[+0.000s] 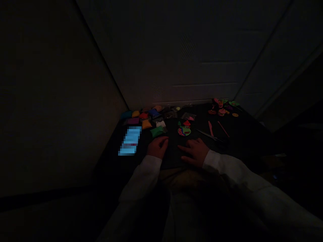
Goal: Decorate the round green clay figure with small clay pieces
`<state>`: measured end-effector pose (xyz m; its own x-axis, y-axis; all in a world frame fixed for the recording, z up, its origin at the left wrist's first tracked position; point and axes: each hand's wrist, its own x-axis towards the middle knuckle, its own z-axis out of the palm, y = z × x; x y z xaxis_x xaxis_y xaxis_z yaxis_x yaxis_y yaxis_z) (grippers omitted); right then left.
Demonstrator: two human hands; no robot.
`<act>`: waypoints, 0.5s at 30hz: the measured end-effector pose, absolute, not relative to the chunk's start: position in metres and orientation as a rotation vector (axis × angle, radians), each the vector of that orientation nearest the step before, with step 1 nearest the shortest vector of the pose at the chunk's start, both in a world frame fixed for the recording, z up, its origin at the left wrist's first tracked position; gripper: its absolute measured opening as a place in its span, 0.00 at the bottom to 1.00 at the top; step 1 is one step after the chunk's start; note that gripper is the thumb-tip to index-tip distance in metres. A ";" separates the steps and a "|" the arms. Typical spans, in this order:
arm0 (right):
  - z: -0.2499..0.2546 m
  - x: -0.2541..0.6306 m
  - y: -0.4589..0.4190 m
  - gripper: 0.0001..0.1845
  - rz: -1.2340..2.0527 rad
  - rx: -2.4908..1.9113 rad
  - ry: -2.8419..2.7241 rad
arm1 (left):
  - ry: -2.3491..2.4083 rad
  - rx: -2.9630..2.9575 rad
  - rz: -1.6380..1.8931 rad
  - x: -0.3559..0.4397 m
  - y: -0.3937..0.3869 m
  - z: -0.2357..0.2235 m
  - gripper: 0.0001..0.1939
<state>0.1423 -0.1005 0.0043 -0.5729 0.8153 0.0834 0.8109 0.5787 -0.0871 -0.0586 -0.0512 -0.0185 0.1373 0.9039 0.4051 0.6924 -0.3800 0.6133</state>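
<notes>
In the dim head view my left hand (156, 148) is at the near part of a dark table (174, 159). Its fingers curl toward the thumb, and whatever they hold, if anything, is too dark to make out. To its right, my right hand (195, 151) lies low over the tabletop with forefinger and thumb stretched apart, holding nothing visible. Just beyond both hands is a round green piece (184, 131) with red, blue and pink bits on it. A green packet (156, 131) lies just past my left hand, and scissors (209, 135) lie beyond my right.
A lit, pixelated phone-like screen (130, 141) lies at the left. Several coloured packets (146, 124) spread along the back left. A pink knife-shaped tool (210, 128) and a thin pink stick (223, 129) lie right. Small colourful figures (222, 112) stand at the back right, before a wall (202, 74).
</notes>
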 end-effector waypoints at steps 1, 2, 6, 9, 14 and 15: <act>0.004 0.142 -0.100 0.29 0.060 -1.391 -2.687 | 1.554 2.140 1.086 -0.059 -0.051 -0.019 0.12; 0.004 0.142 -0.100 0.28 0.063 -1.389 -2.688 | 1.554 2.140 1.085 -0.059 -0.051 -0.019 0.12; 0.004 0.143 -0.099 0.28 0.073 -1.384 -2.696 | 1.557 2.137 1.080 -0.059 -0.051 -0.019 0.13; 0.004 0.143 -0.098 0.29 0.075 -1.387 -2.689 | 1.562 2.134 1.074 -0.058 -0.051 -0.019 0.12; 0.006 0.144 -0.100 0.29 0.084 -1.373 -2.667 | 1.564 2.130 1.067 -0.058 -0.052 -0.017 0.12; 0.007 0.144 -0.101 0.29 0.084 -1.378 -2.652 | 1.565 2.129 1.066 -0.058 -0.052 -0.017 0.12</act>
<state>0.1441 -0.1012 0.0066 -0.5662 0.8171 0.1087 0.8086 0.5762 -0.1190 -0.0577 -0.0516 -0.0172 0.1351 0.9114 0.3888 0.6956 -0.3667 0.6178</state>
